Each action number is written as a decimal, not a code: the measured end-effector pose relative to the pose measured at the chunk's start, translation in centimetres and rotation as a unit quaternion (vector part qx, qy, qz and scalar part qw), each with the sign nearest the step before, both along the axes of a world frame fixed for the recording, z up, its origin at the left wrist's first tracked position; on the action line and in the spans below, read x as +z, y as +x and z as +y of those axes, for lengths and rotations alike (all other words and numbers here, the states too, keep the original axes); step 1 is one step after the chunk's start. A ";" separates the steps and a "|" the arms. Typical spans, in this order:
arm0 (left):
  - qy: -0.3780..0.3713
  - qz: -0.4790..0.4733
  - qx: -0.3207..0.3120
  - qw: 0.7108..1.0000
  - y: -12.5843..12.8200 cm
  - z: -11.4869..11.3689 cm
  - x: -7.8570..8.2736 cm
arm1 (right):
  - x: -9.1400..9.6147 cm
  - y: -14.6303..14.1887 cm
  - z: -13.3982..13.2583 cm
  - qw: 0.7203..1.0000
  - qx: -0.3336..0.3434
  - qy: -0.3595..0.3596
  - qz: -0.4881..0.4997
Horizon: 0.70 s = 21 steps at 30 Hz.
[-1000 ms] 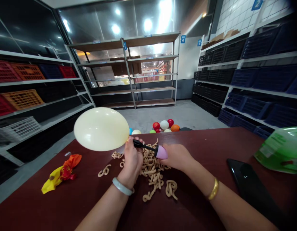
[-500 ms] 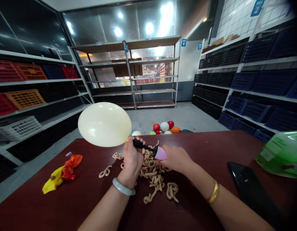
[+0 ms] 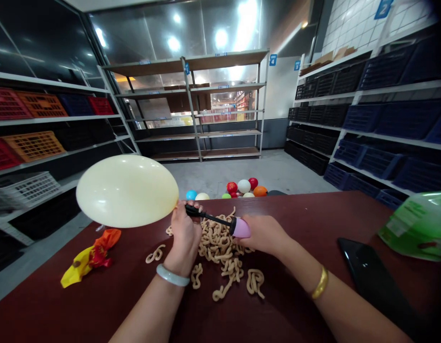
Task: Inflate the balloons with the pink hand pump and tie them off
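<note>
A large pale yellow balloon [image 3: 127, 191], blown up, sits at the nozzle end of a hand pump [image 3: 217, 219] with a black shaft and a pink-purple end. My left hand [image 3: 185, 228] is closed around the pump's black front part and the balloon's neck; its fingers partly hide where the two meet. Wrapped round the pink-purple end is my right hand [image 3: 265, 234]. Between the hands a length of black rod shows. Below them a heap of beige, curled, rope-like pieces [image 3: 220, 243] lies on the dark red table [image 3: 288, 295].
Limp yellow, red and orange balloons [image 3: 94, 257] lie on the left. A black phone [image 3: 366, 269] and a green plastic pack [image 3: 416, 226] are at the right. Several blown-up balloons [image 3: 244, 186] rest beyond the table's far edge. Shelves with crates [image 3: 402, 124] line the sides.
My left hand has moved left with the balloon and the pump's front, drawing out more of the black rod. The balloon looks larger. My right hand stays nearly in place.
</note>
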<state>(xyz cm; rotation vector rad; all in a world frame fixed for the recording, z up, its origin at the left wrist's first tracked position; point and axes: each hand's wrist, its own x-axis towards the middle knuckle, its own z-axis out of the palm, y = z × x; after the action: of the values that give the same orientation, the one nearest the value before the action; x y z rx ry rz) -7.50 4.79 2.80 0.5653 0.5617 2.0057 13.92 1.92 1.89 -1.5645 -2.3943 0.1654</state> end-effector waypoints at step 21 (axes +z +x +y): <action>-0.034 -0.030 0.024 0.999 -2.5 0.9 0.9 | -0.4 -0.6 0.2 0.999 -0.012 -0.038 0.016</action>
<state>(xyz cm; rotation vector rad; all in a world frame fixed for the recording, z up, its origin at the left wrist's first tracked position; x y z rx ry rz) -10.02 5.72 3.73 0.4531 0.6089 2.0337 13.33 2.16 1.51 -1.6100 -2.3702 0.2762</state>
